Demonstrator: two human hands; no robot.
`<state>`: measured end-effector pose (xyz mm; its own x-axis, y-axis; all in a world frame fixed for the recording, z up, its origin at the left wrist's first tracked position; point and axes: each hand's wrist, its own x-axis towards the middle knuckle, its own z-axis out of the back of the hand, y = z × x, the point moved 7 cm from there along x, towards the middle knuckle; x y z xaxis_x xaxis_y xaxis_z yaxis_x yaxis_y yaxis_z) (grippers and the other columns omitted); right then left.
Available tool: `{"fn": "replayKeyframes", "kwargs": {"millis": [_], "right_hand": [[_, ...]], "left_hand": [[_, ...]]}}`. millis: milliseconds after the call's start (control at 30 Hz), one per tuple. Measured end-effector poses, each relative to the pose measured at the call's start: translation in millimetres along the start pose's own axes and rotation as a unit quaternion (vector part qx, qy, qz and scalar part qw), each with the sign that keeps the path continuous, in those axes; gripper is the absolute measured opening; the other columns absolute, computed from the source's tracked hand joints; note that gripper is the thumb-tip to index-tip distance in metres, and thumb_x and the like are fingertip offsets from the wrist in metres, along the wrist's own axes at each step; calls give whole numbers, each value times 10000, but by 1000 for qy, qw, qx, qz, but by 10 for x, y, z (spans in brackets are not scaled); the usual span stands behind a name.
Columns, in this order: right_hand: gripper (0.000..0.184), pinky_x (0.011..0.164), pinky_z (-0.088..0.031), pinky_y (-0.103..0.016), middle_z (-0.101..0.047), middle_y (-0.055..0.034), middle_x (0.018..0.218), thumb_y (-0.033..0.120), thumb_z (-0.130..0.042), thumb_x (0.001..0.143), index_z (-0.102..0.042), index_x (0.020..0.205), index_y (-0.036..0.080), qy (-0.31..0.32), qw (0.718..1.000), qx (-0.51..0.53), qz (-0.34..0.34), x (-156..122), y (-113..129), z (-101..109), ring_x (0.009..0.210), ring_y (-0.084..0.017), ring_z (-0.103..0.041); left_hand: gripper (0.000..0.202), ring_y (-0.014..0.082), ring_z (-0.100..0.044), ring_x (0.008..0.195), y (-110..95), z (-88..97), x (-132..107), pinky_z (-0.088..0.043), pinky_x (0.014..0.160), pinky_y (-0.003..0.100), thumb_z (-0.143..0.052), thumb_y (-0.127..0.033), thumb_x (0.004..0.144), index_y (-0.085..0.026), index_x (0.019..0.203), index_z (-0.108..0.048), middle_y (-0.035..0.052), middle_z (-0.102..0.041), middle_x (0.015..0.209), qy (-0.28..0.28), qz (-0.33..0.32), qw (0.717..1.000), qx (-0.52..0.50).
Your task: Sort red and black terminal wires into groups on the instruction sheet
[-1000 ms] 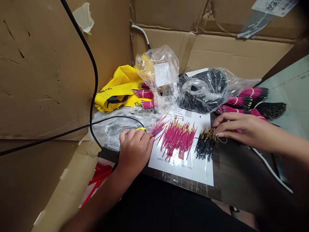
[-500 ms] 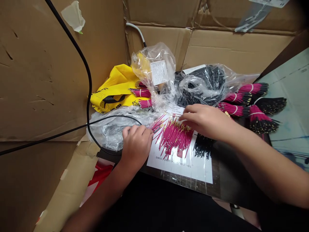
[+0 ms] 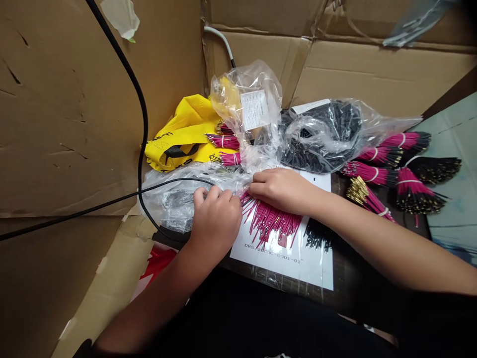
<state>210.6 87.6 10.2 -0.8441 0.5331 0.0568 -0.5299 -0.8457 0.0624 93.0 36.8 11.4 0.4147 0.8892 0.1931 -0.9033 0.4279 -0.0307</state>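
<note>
Leftward over the thin pink wires, the right hand has moved close to the left hand. Both curl narrowly, grips hidden; what they hold I cannot tell. Black wires vanish beneath the right forearm; crinkled plastic lies beside the left hand.

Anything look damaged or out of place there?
Yes: the left cardboard wall has several slits and a ragged pale patch on it. The loose pink wires also lie fanned unevenly across the printed sheet, unlike the tied bundles at right.
</note>
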Motion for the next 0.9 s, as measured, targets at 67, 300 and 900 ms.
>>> {"fn": "replayKeyframes", "kwargs": {"millis": [67, 300, 900], "right_hand": [[226, 631, -237, -318, -615, -45, 864, 243, -485, 1047, -676, 946, 180, -6, 1000, 2, 8, -23, 2, 4, 705, -146, -473], [327, 646, -280, -318, -606, -57, 874, 319, -416, 1074, -657, 912, 170, -39, 999, 17, -16, -169, -92, 68, 725, -152, -481], [259, 646, -290, -314, -627, -60, 904, 313, -492, 1051, -704, 1000, 173, -42, 998, 39, -3, -113, 10, 49, 736, -163, -504]], "left_hand": [[211, 294, -551, 832, -52, -1, 20, -343, 871, 531, -525, -141, 918, -173, 764, -665, 96, -668, 782, 8, -17, 999, 29], [163, 300, -554, 801, -90, -41, 78, -382, 872, 538, -540, -144, 841, -161, 766, -684, 115, -661, 767, 18, -41, 998, 32], [151, 237, -569, 801, 63, 57, 21, -350, 885, 484, -550, -176, 865, -202, 721, -585, 34, -663, 749, -16, -14, 999, -48]]}}
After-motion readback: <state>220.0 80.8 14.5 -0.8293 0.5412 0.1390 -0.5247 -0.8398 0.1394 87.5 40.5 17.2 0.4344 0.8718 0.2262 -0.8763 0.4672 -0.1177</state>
